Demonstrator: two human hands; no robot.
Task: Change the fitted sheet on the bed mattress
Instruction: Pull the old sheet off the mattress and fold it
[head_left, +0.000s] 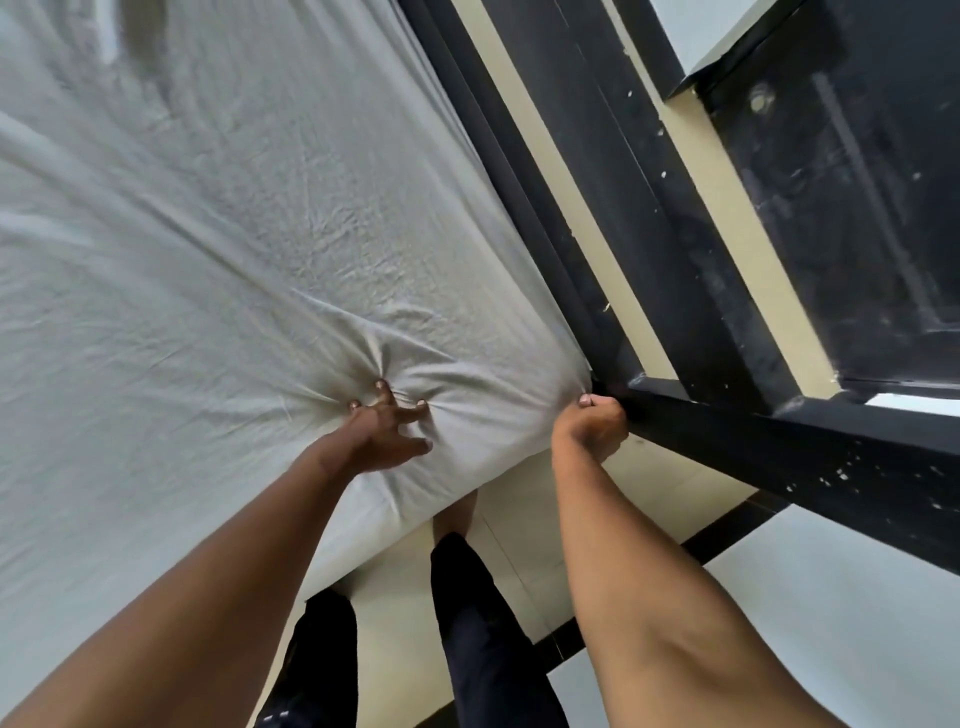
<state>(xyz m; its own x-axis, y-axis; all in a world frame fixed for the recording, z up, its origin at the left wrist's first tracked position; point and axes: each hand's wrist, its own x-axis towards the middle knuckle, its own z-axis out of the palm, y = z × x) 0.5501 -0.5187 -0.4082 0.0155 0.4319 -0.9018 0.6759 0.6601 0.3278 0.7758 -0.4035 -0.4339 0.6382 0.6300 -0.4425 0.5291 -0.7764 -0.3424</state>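
Observation:
A pale grey-white fitted sheet (218, 249) covers the mattress, which fills the left and centre of the view. My left hand (387, 428) presses spread fingers into the sheet on top near the mattress corner, and creases radiate from the fingertips. My right hand (592, 423) grips the sheet at the corner itself, fingers curled round the fabric edge where it meets the black frame. The underside of the corner is hidden.
A black bed frame (675, 291) runs along the mattress's right side and turns at the corner. Beyond it stands a dark wooden panel (857, 208). My legs in dark trousers (467, 623) stand on a cream floor (519, 519) below the mattress corner.

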